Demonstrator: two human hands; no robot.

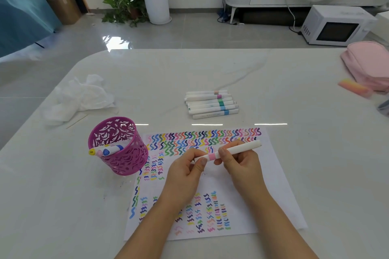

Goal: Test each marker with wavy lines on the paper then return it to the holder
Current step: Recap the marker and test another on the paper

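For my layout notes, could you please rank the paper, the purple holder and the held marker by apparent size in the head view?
1. paper, clearly largest
2. purple holder
3. held marker, smallest

Only two arms of the person are in view. Left hand (187, 171) bare, with a short rounded thumbnail (203, 161) showing, plain with a dull greyish look. Right hand (240, 164) also bare, one short fingernail (222, 150) visible at a fingertip, plain as well; faint knuckle creases across its back. Left forearm (151, 227) uncovered all the way to the bottom edge, slim and smooth. Right forearm (273, 223) likewise uncovered to the bottom edge. Any clothing lies past the frame, so cannot tell what is worn. Other nails too small to tell.
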